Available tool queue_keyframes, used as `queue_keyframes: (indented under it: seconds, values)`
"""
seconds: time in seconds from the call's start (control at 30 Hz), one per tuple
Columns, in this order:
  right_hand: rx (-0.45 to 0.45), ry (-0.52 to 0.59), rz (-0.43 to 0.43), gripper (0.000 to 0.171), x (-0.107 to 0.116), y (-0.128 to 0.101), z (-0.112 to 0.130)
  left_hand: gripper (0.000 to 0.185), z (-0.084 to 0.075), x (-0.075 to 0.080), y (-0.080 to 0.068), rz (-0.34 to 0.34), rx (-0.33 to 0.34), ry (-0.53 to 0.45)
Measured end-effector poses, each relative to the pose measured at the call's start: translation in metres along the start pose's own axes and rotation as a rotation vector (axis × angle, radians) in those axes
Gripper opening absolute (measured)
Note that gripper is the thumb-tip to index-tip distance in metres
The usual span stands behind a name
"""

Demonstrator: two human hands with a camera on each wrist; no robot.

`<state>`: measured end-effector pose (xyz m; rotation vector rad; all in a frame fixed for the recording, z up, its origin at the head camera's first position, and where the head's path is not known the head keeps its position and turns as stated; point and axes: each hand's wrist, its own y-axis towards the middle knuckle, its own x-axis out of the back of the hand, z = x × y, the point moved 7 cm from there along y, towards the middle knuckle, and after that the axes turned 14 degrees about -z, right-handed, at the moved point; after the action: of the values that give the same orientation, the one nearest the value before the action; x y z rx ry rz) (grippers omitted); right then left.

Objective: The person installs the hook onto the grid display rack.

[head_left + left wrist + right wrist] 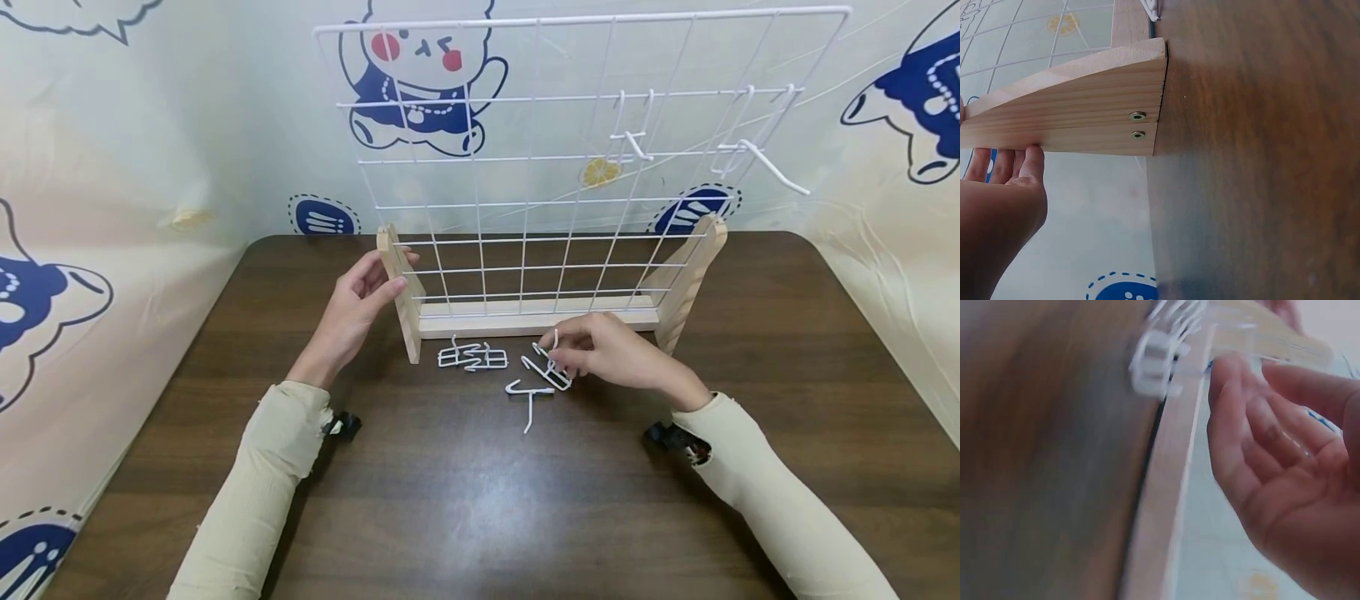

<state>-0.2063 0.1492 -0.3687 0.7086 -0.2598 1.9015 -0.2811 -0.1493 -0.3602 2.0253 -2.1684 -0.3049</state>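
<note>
A white wire grid panel (525,167) stands upright in a wooden base (525,318) on the dark table. My left hand (392,271) grips the top of the left wooden support (401,308), thumb in front and fingers behind. In the left wrist view the fingers (1022,164) touch the support's edge (1085,106). My right hand (561,354) is just in front of the base and pinches a white wire hook (553,373) that still touches the table. The right wrist view is blurred and shows curled fingers (1260,425) beside the base bar (1166,487).
A cluster of loose white hooks (472,357) and a single hook (529,396) lie in front of the base. Two hooks (633,142) (757,154) hang on the grid's upper right. A printed backdrop surrounds the table (480,500) on three sides.
</note>
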Motion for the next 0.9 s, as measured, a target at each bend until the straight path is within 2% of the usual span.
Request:
queue_keyframes:
  seconds: [0.13, 0.27, 0.47, 0.73, 0.9]
  values:
    - [-0.134, 0.328, 0.140, 0.027, -0.004, -0.001, -0.013, 0.046, 0.000, 0.000, 0.000, 0.001, 0.000, -0.013]
    - [-0.230, 0.498, 0.185, 0.035, -0.005, -0.002, -0.021, 0.047, 0.001, 0.000, 0.000, 0.004, 0.002, -0.015]
    - [-0.253, 0.544, 0.195, 0.038, -0.005, -0.002, -0.022, 0.048, 0.001, 0.000, 0.000, 0.005, -0.001, -0.009]
    - [-0.250, 0.571, 0.164, 0.050, -0.003, -0.002, -0.020, 0.048, 0.002, 0.000, 0.000, 0.009, 0.001, -0.003]
    - [-0.227, 0.572, 0.160, 0.045, -0.002, -0.002, -0.018, 0.047, 0.001, 0.000, 0.000, 0.009, -0.002, -0.019]
